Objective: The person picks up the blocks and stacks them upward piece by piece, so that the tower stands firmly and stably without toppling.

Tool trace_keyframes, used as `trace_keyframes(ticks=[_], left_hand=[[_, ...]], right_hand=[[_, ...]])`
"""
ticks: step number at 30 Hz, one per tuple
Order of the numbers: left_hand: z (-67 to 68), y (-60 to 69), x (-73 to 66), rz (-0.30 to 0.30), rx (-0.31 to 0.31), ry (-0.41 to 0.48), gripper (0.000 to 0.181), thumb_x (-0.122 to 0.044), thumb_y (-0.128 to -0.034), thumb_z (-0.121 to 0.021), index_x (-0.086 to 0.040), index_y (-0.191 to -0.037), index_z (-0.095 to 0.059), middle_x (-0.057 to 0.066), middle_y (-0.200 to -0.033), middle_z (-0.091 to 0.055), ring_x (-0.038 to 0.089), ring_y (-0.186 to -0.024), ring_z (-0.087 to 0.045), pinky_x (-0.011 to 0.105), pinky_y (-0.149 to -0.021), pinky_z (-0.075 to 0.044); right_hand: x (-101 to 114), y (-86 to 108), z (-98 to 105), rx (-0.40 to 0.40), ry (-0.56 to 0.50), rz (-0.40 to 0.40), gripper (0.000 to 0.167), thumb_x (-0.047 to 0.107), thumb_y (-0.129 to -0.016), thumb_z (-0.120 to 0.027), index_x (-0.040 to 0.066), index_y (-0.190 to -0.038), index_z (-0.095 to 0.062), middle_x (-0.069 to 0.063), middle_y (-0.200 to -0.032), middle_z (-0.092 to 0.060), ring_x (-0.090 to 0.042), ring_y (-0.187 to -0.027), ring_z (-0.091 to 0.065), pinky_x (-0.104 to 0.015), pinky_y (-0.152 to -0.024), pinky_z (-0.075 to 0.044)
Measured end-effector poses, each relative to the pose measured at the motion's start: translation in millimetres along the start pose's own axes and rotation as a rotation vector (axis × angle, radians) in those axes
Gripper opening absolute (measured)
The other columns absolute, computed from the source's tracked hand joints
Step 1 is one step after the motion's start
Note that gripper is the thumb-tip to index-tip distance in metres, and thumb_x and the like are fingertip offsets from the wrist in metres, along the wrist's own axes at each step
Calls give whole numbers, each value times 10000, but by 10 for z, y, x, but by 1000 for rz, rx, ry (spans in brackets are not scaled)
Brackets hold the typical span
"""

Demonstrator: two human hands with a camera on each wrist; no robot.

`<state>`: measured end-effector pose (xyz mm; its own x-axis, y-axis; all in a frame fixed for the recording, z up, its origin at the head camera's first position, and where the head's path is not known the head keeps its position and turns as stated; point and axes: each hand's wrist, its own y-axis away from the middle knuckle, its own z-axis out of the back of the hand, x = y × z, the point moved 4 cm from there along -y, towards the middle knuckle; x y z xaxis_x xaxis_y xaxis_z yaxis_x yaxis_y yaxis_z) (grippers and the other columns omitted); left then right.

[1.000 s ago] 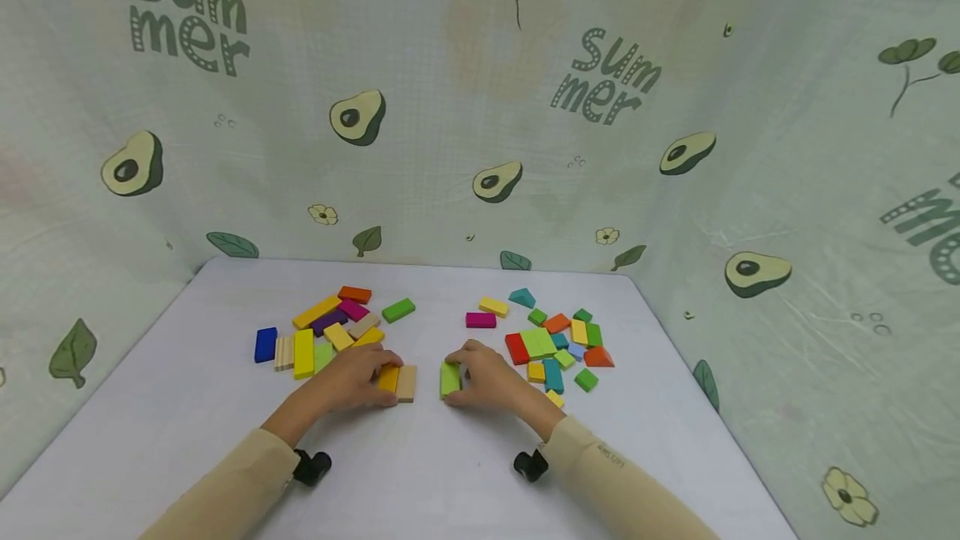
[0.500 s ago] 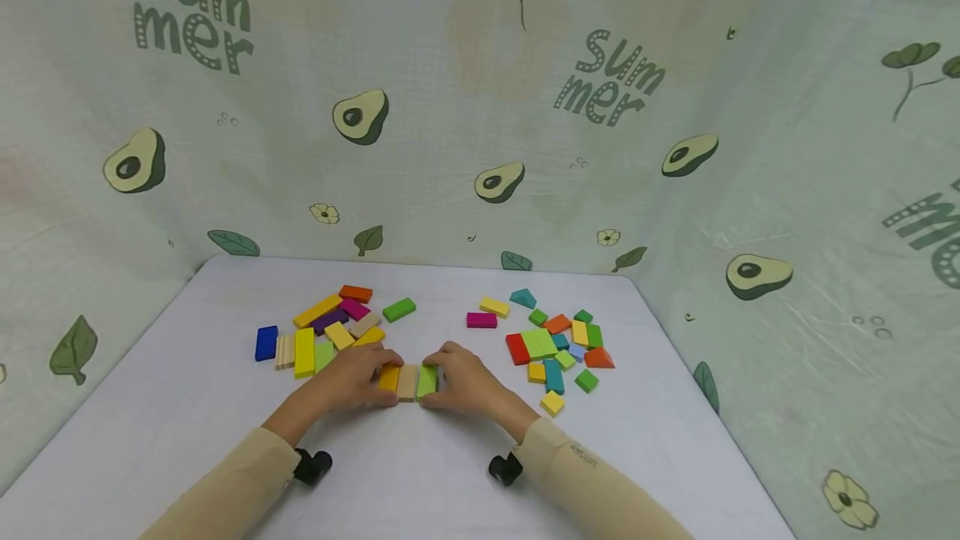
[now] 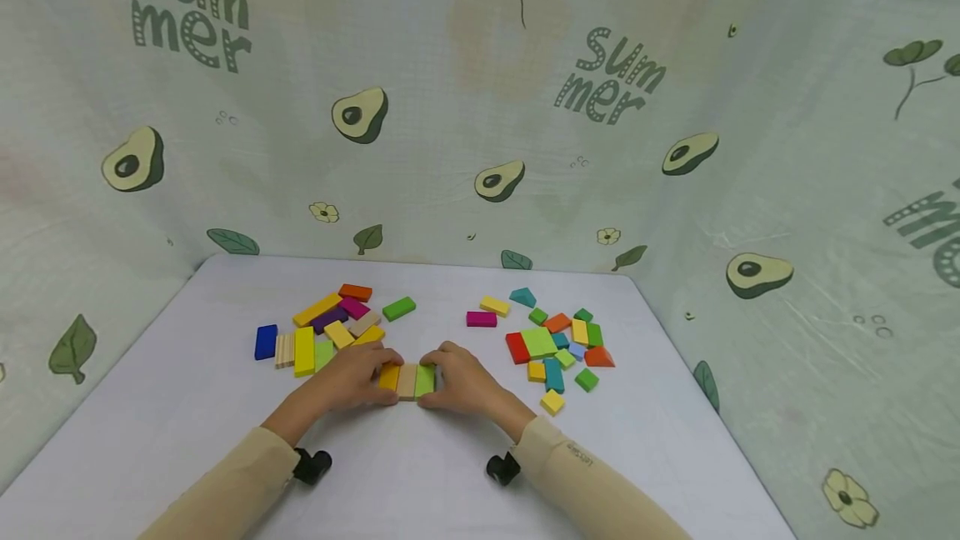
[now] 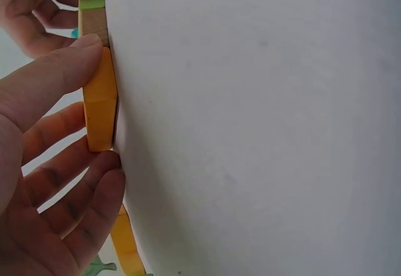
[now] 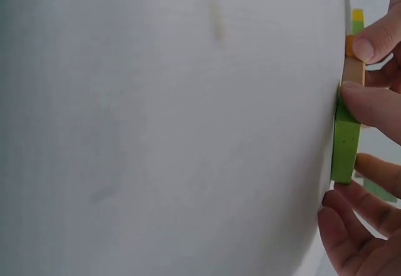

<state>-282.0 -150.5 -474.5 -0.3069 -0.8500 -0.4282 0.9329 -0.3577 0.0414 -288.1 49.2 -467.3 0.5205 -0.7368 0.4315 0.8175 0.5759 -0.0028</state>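
Note:
Three blocks lie side by side on the white table. At the left end is an orange block (image 3: 389, 377), pinched between thumb and fingers of my left hand (image 3: 356, 377). A plain wooden block (image 3: 407, 382) sits in the middle, touching both neighbours. My right hand (image 3: 462, 380) pinches the light green block (image 3: 425, 380) at the right end. In the left wrist view my thumb rests on the near end of the orange block (image 4: 100, 101), its other face toward the fingers. The right wrist view shows the green block (image 5: 345, 141) under my right thumb.
A loose cluster of blocks, with a yellow block (image 3: 303, 352) and a blue block (image 3: 266, 342), lies at the left. Several smaller blocks, among them a red block (image 3: 517, 348) and a teal block (image 3: 553, 375), lie at the right. A patterned cloth (image 3: 427, 215) hangs behind the table.
My right hand has slid the light green block leftward until it meets the wooden block. My left hand has stayed in place on the orange block.

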Motion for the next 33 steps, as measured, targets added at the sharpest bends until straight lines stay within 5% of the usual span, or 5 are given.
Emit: trace_keyframes(ticks=[9, 16, 24, 33], left_hand=[[-14, 9, 4, 5, 9, 20, 514, -345, -829, -925, -238, -1295, -734, 34, -1307, -697, 269, -1207, -615, 558, -1081, -536], [-6, 8, 13, 8, 4, 26, 516, -349, -825, -929, -259, -1295, -734, -19, -1212, -692, 200, -1085, -597, 495, -1035, -561], [13, 17, 0, -3, 13, 25, 520, -362, -833, -921, -250, -1304, -732, -52, -1127, -671, 168, -1004, -562, 457, -993, -565], [23, 33, -9, -25, 8, 28, 518, -380, -830, -920, -248, -1295, -733, -2, -1248, -686, 220, -1122, -593, 549, -1063, -536]], right_hand=[[-108, 101, 135, 52, -7, -6, 696, 346, -893, -875, 176, -1510, -600, -47, -1401, -604, -168, -1223, -577, -359, -1055, -563], [-566, 238, 463, 0, 17, -39, 679, 271, -908, -863, 166, -1520, -589, -76, -1556, -536, -309, -1442, -461, -530, -1110, -526], [-1121, 334, 689, -66, 109, -100, 645, 206, -908, -863, 100, -1492, -610, -149, -1502, -569, -348, -1350, -518, -541, -1071, -550], [-1314, 305, 756, -6, 163, -105, 620, 223, -920, -858, 91, -1479, -627, -153, -1509, -589, -367, -1375, -518, -550, -1101, -528]])
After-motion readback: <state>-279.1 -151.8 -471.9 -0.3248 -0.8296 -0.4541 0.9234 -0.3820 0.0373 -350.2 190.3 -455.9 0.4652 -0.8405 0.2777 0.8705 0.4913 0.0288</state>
